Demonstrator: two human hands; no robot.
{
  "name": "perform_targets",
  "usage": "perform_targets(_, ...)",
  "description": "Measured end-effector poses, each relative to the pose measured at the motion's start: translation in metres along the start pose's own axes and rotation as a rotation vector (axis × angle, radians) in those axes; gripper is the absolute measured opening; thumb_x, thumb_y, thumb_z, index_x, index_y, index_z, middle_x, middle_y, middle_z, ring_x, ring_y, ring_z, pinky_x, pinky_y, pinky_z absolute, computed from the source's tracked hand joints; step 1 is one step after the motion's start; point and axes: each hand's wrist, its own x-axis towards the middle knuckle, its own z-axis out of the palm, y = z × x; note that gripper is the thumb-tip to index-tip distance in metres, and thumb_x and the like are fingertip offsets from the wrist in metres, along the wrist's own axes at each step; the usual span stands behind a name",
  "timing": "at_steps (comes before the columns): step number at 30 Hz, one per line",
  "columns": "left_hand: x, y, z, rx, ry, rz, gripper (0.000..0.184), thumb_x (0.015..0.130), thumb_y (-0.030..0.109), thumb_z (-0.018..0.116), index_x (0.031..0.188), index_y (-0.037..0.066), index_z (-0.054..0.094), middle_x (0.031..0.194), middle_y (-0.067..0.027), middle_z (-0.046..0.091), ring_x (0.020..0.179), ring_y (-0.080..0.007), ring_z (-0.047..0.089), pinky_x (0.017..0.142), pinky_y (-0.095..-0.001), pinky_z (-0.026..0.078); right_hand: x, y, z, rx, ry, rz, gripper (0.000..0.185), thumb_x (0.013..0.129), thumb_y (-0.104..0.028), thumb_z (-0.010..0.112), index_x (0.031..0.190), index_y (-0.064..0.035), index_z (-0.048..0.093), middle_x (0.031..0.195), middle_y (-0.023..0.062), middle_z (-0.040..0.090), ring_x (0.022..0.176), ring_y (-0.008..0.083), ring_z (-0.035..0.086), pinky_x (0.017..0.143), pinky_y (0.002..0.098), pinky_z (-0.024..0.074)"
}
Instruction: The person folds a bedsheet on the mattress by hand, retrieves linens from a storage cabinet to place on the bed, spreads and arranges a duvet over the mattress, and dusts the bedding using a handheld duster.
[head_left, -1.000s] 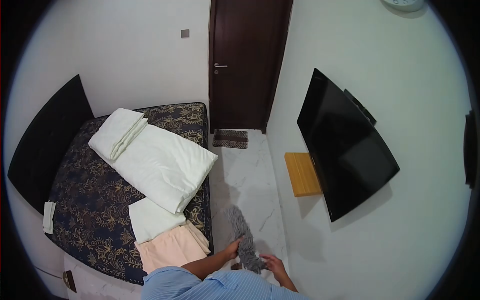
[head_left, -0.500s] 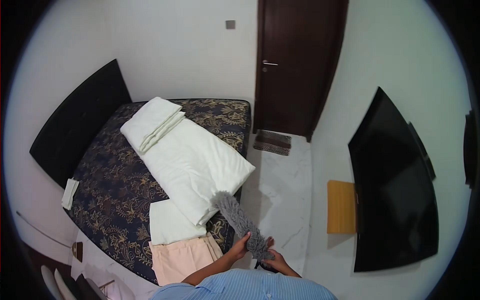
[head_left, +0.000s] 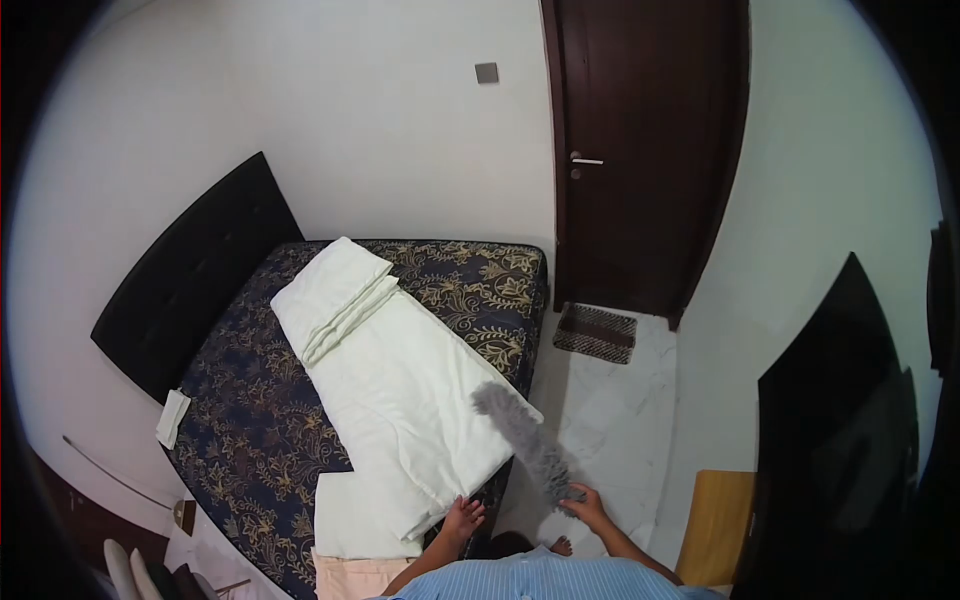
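A fluffy grey duster [head_left: 525, 440] is held out over the bed's edge and the floor, its far end above the white folded duvet [head_left: 400, 380]. My right hand [head_left: 584, 503] grips its near end. My left hand [head_left: 465, 519] has come off the duster; its fingers are apart and it is beside the lower corner of the white bedding, holding nothing. A folded white cloth [head_left: 360, 515] lies below the duvet, and a peach cloth [head_left: 350, 578] lies partly hidden behind my left arm. All rest on the dark patterned mattress [head_left: 250, 400].
A black headboard [head_left: 200, 270] stands at the left, with a small white cloth [head_left: 173, 418] near it. Behind the bed's foot are a brown door [head_left: 650, 160] and a mat [head_left: 595, 333]. At right are a wooden box [head_left: 715, 520] and a wall television [head_left: 840, 430].
My left hand has let go of the duster and moved left toward the bedding. My right hand still holds the duster. The view has turned left, putting the television lower right.
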Motion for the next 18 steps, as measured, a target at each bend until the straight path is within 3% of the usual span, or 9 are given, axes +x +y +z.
perform_targets(5, 0.026, 0.018, -0.025, -0.044, 0.144, -0.064, 0.043, 0.08, 0.04, 0.037, 0.11, 0.009, 0.032, 0.102, -0.0112, 0.043, 0.091, -0.0268, 0.045, 0.075, -0.0421, 0.037, 0.06, -0.012, 0.001, 0.046, 0.023, 0.037, 0.042, 0.059, -0.015, 0.067, 0.094, 0.0021, 0.052, 0.076, 0.0083, 0.058, 0.065, 0.0118, 0.053, 0.06, 0.0247, 0.0433)
perform_targets(7, 0.042, 0.028, -0.039, -0.056, 0.297, -0.167, 0.022, 0.079, 0.033, 0.039, 0.083, 0.011, 0.042, 0.074, -0.0061, 0.048, 0.066, -0.0243, 0.048, 0.055, -0.0388, 0.039, 0.074, -0.009, 0.001, -0.03, -0.019, 0.033, 0.041, 0.06, -0.012, 0.066, 0.095, 0.0018, 0.051, 0.076, 0.0076, 0.057, 0.065, 0.0115, 0.053, 0.059, 0.0241, 0.0434)
perform_targets(10, 0.087, 0.047, -0.045, -0.034, 0.216, -0.147, 0.021, 0.079, 0.031, 0.038, 0.08, 0.01, 0.043, 0.071, -0.0063, 0.047, 0.065, -0.024, 0.048, 0.055, -0.0381, 0.039, 0.129, -0.032, 0.008, -0.186, -0.098, -0.074, 0.04, 0.061, -0.006, 0.065, 0.097, 0.0011, 0.049, 0.075, 0.0064, 0.057, 0.064, 0.0107, 0.052, 0.056, 0.0229, 0.0435)
perform_targets(13, 0.124, 0.06, -0.063, -0.008, 0.097, -0.151, 0.019, 0.078, 0.027, 0.037, 0.075, 0.01, 0.045, 0.067, -0.0066, 0.047, 0.062, -0.0235, 0.047, 0.053, -0.037, 0.038, 0.163, -0.06, 0.012, -0.103, -0.144, -0.072, 0.043, 0.06, -0.013, 0.066, 0.097, 0.0021, 0.05, 0.079, 0.0082, 0.057, 0.069, 0.012, 0.053, 0.061, 0.025, 0.0431)
perform_targets(18, 0.152, 0.057, -0.076, -0.022, 0.001, -0.136, 0.02, 0.076, 0.022, 0.035, 0.068, 0.008, 0.047, 0.06, -0.0071, 0.045, 0.057, -0.0227, 0.047, 0.051, -0.0352, 0.038, 0.233, -0.11, 0.027, -0.112, -0.266, -0.029, 0.043, 0.061, -0.012, 0.066, 0.098, 0.0018, 0.049, 0.077, 0.0067, 0.057, 0.067, 0.0114, 0.053, 0.06, 0.0247, 0.0432)
